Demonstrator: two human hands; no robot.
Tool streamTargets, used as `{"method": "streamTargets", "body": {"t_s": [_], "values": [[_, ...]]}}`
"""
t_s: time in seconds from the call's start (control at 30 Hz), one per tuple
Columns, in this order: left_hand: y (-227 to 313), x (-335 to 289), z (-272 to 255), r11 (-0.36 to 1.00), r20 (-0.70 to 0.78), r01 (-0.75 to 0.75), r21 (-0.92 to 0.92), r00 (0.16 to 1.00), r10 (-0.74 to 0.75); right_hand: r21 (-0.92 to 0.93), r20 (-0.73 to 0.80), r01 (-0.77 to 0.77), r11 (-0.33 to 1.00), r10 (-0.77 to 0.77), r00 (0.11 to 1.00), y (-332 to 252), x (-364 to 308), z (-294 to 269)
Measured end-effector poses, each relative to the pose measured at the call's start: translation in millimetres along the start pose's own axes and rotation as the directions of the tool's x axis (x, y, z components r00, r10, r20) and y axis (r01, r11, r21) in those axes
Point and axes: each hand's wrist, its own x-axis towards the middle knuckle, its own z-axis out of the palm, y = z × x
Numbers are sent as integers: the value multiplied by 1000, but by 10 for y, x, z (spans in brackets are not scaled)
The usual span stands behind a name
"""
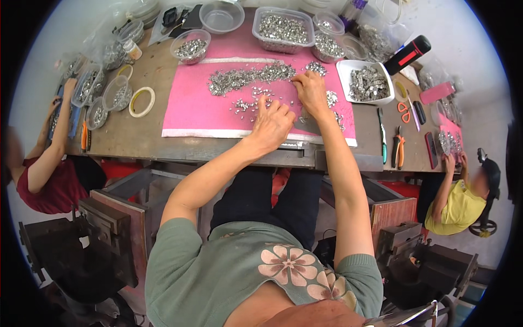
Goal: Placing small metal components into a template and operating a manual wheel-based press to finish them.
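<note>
Small shiny metal pieces (242,79) lie in a long heap across a pink mat (188,111), with a looser scatter of pieces (248,105) on its near side. Over that scatter is my left hand (272,124), its fingers bent and apart, the index finger reaching down toward the pieces. My right hand (311,90) is at the right end of the heap, thumb and fingertips drawn together near the mat. Whatever is between them is hidden or too small to name. Smaller groups of pieces (316,68) lie beyond and beside my right hand.
A clear tub (283,48) and a white tray (344,82) hold more metal pieces. To the right lie a toothbrush (382,136), pliers (401,147) and a black bottle (407,54). A tape roll (142,102) sits left. People work at both sides.
</note>
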Motion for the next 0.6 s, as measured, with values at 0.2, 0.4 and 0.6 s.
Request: {"method": "streamTargets", "body": {"t_s": [0.2,0.4,0.6], "values": [[33,-18,-139,932,99,114,-344,991,-84,-182,48,129,975,-122,991,61,8,-93],[171,-234,-273,796,120,148,-587,988,-95,318,61,-118,941,103,993,-422,-495,-659],[268,-291,-251,805,54,108,-584,994,-94,618,153,-345,706,323,934,-594,-1342,-793]]}}
